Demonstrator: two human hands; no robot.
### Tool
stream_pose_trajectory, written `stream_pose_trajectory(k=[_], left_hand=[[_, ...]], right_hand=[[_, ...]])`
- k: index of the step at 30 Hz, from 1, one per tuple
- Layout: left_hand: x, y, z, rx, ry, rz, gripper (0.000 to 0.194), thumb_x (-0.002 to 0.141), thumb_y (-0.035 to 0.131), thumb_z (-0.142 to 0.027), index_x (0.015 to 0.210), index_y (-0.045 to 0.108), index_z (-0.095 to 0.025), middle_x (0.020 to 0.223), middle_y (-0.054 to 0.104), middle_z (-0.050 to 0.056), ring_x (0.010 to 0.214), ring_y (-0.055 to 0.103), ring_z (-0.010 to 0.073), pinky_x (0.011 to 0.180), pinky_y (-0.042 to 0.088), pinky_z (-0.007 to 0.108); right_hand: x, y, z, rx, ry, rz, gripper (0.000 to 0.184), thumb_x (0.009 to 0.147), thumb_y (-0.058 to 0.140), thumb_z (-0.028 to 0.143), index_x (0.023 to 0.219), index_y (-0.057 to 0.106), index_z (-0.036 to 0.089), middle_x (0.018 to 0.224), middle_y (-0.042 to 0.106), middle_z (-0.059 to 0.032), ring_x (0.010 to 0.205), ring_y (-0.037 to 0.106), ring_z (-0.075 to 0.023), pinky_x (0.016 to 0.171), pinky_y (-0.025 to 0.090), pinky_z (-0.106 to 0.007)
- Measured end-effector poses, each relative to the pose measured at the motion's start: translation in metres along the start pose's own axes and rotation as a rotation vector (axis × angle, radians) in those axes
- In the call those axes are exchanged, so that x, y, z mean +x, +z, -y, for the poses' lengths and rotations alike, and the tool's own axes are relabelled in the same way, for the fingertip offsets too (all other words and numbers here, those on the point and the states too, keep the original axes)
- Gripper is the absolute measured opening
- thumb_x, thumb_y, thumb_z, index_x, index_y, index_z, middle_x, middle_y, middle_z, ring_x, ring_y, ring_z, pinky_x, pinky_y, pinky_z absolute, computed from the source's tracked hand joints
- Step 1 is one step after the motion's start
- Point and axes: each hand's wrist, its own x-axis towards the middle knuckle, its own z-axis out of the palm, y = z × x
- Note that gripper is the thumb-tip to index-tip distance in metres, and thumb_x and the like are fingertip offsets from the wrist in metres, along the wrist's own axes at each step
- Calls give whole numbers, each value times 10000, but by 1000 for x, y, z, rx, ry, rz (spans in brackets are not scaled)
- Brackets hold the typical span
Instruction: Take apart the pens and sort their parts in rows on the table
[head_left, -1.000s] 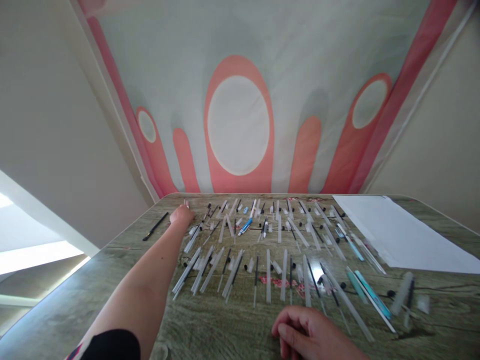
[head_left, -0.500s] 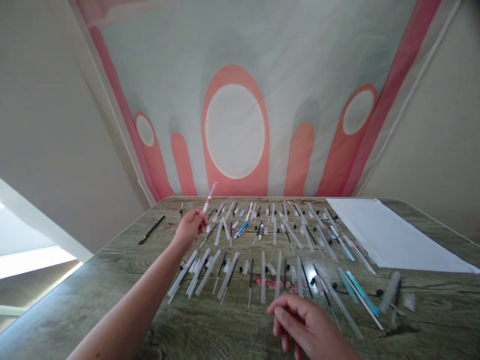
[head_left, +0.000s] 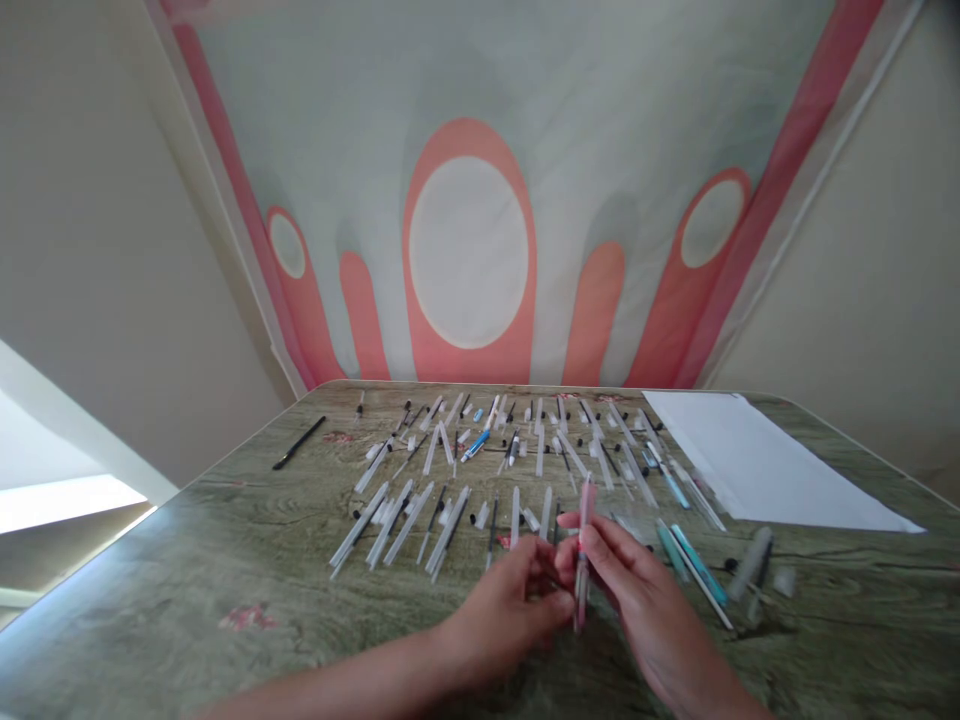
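Note:
A pink, partly clear pen stands nearly upright between my two hands, above the near part of the table. My left hand pinches its lower part between thumb and fingers. Higher up, my right hand grips it from the other side. Whether the pen is capped I cannot make out. Behind and around the hands lie rows of pen parts: translucent barrels, dark refills, small clear caps and black plugs. Some of these are hidden by my hands.
A sheet of white paper lies at the right. Turquoise pen parts are to the right of my hands. A blue pen rests mid-table, and a black pen lies far left. A wall with pink arches rises behind the table.
My left hand has come from the far left of the table to the near middle, carrying the pink pen. My right hand, holding nothing before, has closed on the pen too.

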Motion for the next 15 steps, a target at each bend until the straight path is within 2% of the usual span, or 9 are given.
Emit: stream_pose_trajectory(k=[3, 6, 8, 10, 13, 15], left_hand=[[-1, -12, -16, 32, 127, -173, 411, 734, 664, -352, 1057, 498, -159, 982, 574, 83, 890, 566, 178, 593, 448, 221], [-3, -23, -24, -41, 211, -175, 427, 781, 619, -366, 1131, 509, -148, 936, 602, 84, 814, 587, 163, 610, 438, 236], [-4, -29, -23, -51, 217, -152, 336, 786, 618, -354, 1014, 575, -112, 795, 621, 60, 678, 577, 127, 600, 427, 236], [-5, -36, -20, -30, 204, -160, 268, 778, 630, -335, 893, 608, -94, 709, 618, 41, 603, 549, 102, 602, 425, 236], [-6, -47, -19, 25, 222, -256, 237, 770, 641, -313, 865, 622, -97, 708, 631, 39, 606, 548, 98, 621, 429, 234], [-7, -54, -22, 64, 250, -302, 228, 771, 638, -311, 869, 624, -105, 699, 628, 32, 612, 552, 101, 626, 433, 233]], right_hand=[[-1, 2, -1, -13, 19, 65, 354, 879, 476, 461, 1116, 524, 202, 678, 531, 24, 565, 490, -98, 490, 388, -196], [-4, 5, -6, -37, 163, 224, 371, 866, 479, 494, 1096, 524, 207, 604, 437, 64, 410, 307, -41, 361, 225, -162], [-6, 8, -9, -38, 256, 313, 374, 858, 484, 508, 1072, 523, 203, 581, 397, 78, 389, 233, -28, 343, 170, -155], [-7, 10, -11, -21, 320, 368, 371, 861, 471, 518, 1051, 518, 204, 589, 398, 76, 392, 229, -26, 339, 152, -153], [-8, 10, -10, 12, 379, 422, 357, 865, 463, 518, 1004, 527, 195, 622, 415, 63, 414, 251, -29, 350, 161, -154], [-7, 7, -7, 26, 417, 429, 344, 866, 470, 509, 964, 541, 187, 601, 376, 73, 418, 207, -27, 356, 129, -155]])
